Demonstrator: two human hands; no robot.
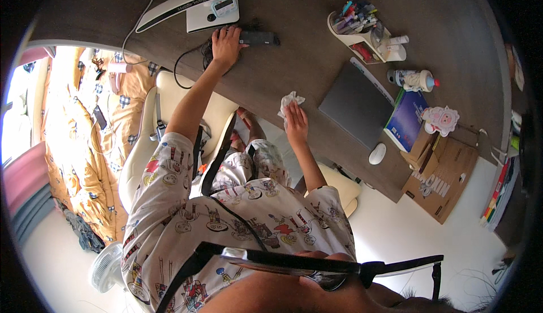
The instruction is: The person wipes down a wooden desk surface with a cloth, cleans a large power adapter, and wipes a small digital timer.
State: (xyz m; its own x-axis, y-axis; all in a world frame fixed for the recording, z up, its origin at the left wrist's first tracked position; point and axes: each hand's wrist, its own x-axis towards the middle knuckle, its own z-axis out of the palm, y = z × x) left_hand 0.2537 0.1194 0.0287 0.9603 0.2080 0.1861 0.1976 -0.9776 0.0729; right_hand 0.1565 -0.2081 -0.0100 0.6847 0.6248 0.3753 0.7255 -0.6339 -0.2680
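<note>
My left hand (227,47) reaches to the back of the dark desk (271,67). It covers the left end of a black rectangular device (258,38), thumb along the near side and fingers over the far side. Beside it, a black cable (183,64) loops over the desk edge. Near the front edge, my right hand (296,120) lies flat on a crumpled white tissue or cloth (291,100), pressing it to the desktop. Part of the white piece is hidden under the fingers.
A monitor (201,1) with a small display on its base stands behind my left hand. To the right are a closed dark laptop (358,103), a white mouse (377,154), a pen organizer (360,33), a bottle (409,78) and a blue book (406,120). Cream chairs (182,96) adjoin the desk.
</note>
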